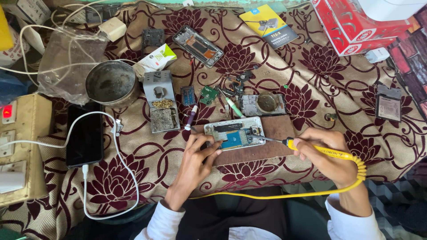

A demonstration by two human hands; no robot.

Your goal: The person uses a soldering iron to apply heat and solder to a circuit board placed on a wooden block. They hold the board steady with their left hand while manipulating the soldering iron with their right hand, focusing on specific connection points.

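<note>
An opened white phone [234, 132] with its circuit board bare lies on a brown mat [275, 146] in front of me. My left hand [198, 153] rests on the phone's near left corner, fingers pinched at its edge; a small tool may be in them, I cannot tell. My right hand [327, 153] grips a yellow soldering iron [311, 149]. Its metal tip reaches left onto the phone's right end. The iron's yellow coiled cable [284, 194] runs down along my right wrist and across my lap.
A metal bowl [111, 82], a grey tip-cleaner stand [161, 101], a purple-handled tool [192, 116], loose phone parts [262, 103] and another open phone frame [198, 46] lie behind. A black phone [85, 135] charges at left beside a switchboard [22, 146]. Red box [356, 24] at back right.
</note>
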